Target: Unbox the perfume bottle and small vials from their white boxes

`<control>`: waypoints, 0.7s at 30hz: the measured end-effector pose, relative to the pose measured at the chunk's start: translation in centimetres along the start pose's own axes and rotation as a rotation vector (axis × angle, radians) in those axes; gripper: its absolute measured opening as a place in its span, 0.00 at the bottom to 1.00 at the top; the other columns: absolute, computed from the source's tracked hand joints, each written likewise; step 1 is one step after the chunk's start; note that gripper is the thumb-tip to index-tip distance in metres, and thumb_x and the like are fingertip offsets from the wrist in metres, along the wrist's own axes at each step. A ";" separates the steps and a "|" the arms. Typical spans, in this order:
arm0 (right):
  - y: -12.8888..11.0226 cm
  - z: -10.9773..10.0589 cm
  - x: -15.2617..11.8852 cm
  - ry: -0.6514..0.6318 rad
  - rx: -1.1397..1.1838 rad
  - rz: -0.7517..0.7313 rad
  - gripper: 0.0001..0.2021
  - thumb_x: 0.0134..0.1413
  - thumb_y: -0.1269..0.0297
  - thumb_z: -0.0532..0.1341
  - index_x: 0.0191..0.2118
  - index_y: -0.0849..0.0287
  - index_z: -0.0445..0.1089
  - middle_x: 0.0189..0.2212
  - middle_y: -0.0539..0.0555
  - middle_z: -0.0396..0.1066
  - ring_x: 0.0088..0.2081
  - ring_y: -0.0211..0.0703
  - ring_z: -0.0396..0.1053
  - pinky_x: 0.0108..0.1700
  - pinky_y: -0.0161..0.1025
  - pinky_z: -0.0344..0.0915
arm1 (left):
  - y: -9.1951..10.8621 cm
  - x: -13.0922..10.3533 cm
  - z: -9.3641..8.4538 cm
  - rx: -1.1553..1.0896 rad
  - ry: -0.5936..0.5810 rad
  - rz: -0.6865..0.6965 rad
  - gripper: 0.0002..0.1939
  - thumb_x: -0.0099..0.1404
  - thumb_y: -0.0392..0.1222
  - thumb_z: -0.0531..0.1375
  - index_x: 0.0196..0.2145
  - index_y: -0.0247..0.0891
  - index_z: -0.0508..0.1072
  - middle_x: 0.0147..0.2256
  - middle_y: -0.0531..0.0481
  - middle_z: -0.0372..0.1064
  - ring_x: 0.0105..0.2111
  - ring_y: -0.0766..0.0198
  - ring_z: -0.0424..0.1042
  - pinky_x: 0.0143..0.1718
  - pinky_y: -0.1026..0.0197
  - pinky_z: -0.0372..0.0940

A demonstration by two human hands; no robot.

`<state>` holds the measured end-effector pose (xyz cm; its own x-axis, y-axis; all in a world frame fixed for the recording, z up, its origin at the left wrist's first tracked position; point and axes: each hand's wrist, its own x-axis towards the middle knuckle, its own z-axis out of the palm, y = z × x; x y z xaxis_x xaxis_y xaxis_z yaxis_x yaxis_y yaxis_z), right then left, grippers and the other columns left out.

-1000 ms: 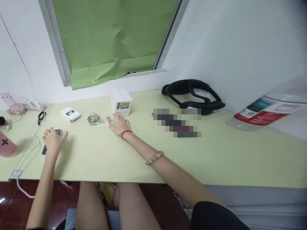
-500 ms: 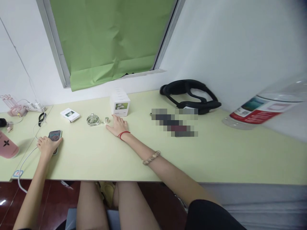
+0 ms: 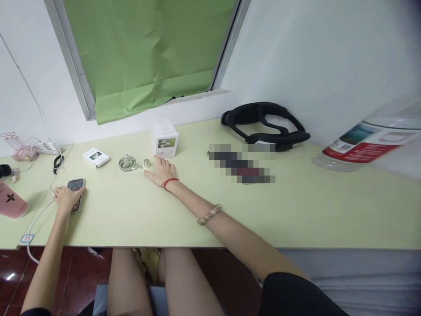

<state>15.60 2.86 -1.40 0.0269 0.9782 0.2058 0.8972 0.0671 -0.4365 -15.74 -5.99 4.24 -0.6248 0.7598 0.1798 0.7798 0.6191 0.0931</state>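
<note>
My left hand [image 3: 66, 198] rests across a smartphone [image 3: 76, 185] lying on the table, with the fingers spread to its left and the thumb over its right edge. Part of the phone is hidden under the palm. My right hand [image 3: 162, 171] lies open and flat, palm down, with a red string at the wrist. Just beyond its fingertips stands a row of white boxes [image 3: 166, 146] with a flower picture on the front. To the left of that hand are a small silvery cap [image 3: 146, 163] and a clear glass perfume bottle [image 3: 127, 163], standing without its cap.
A flat white box [image 3: 95, 157] lies left of the bottle. Farther left are a black band [image 3: 58, 163], a white cable [image 3: 35, 221] and a pink cup [image 3: 11, 201]. On the right are a black headset [image 3: 265, 125], a blurred-out item [image 3: 241, 164] and a large plastic bottle [image 3: 351, 145].
The view has shifted slightly. Both hands stay in almost the same places, the left on the phone and the right by the boxes.
</note>
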 end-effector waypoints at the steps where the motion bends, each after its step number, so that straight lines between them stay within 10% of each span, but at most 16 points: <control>1: 0.0 0.0 0.0 0.000 0.001 0.001 0.36 0.50 0.52 0.56 0.62 0.63 0.48 0.56 0.63 0.60 0.55 0.52 0.57 0.54 0.45 0.50 | 0.2 -0.3 -0.2 -0.001 -0.004 -0.004 0.49 0.48 0.65 0.55 0.51 0.13 0.61 0.53 0.21 0.56 0.56 0.36 0.55 0.54 0.46 0.53; 9: 0.2 0.1 -0.1 -0.021 -0.018 -0.028 0.37 0.49 0.51 0.56 0.62 0.65 0.48 0.57 0.64 0.59 0.56 0.54 0.56 0.55 0.46 0.50 | -2.3 -3.1 -1.1 -0.127 -0.002 0.098 0.44 0.58 0.65 0.48 0.61 0.28 0.54 0.54 0.30 0.57 0.57 0.40 0.55 0.56 0.42 0.52; 15: 0.2 0.2 0.0 -0.010 -0.045 -0.027 0.38 0.50 0.50 0.56 0.62 0.65 0.48 0.57 0.65 0.59 0.55 0.54 0.56 0.53 0.46 0.51 | -6.4 -2.5 -0.2 -0.176 0.015 0.292 0.30 0.63 0.46 0.43 0.61 0.38 0.57 0.45 0.39 0.62 0.50 0.48 0.62 0.52 0.45 0.58; 21: 0.3 0.4 0.0 -0.003 -0.048 -0.019 0.38 0.50 0.49 0.56 0.62 0.65 0.48 0.56 0.65 0.60 0.55 0.54 0.56 0.53 0.46 0.51 | -6.2 -1.7 -0.6 -0.112 -0.082 0.308 0.29 0.64 0.45 0.40 0.61 0.41 0.59 0.43 0.40 0.61 0.48 0.50 0.64 0.49 0.48 0.61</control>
<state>15.69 2.92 -1.85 0.0081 0.9775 0.2106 0.9177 0.0764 -0.3898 -19.49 -11.18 3.93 -0.3565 0.9242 0.1369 0.9293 0.3356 0.1545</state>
